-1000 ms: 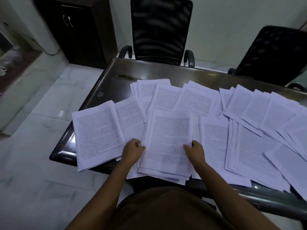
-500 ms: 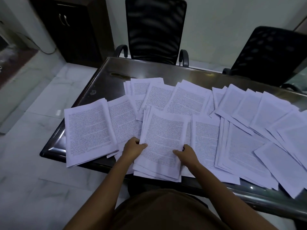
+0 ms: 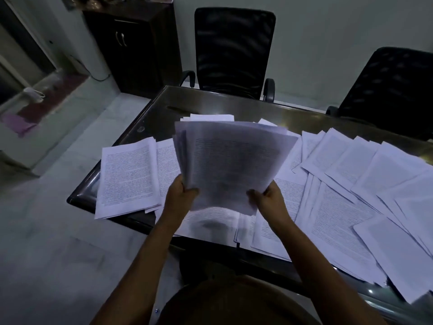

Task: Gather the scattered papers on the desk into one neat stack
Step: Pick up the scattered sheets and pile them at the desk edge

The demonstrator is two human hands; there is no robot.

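Nearest: two bare forearms reach over the near edge of the surface (image 3: pixel 210 102).

Left grip (image 3: pixel 181 195): fingers curled round the lower left corner of a bundle of papers (image 3: pixel 232 160), thumb on the front sheet. Right grip (image 3: pixel 269 199): pinches the lower right corner the same way.

The bundle is held clear of the surface and tilted up toward the camera. Its left edges are fanned and uneven, and the print is blurred.

Beneath the bundle, loose sheets (image 3: pixel 210 221) lie at the near edge. To the left, a small pile (image 3: pixel 127 179) overhangs the corner. To the right, an overlapping spread (image 3: pixel 351 184) runs out of frame. A few sheets show behind the bundle.

Far: bare surface, two black chairs (image 3: pixel 234 50), a dark cabinet (image 3: pixel 136 43).

Judgement: the step in hand looks like squaring up a first batch. The task is early, with most of the paper ungathered. The next move likely calls for tapping the bundle's bottom edge on the surface to align it. After that, set it down flat and draw the neighbouring sheets onto it. Risk: held only at its corners, the fanned sheets could slip out.
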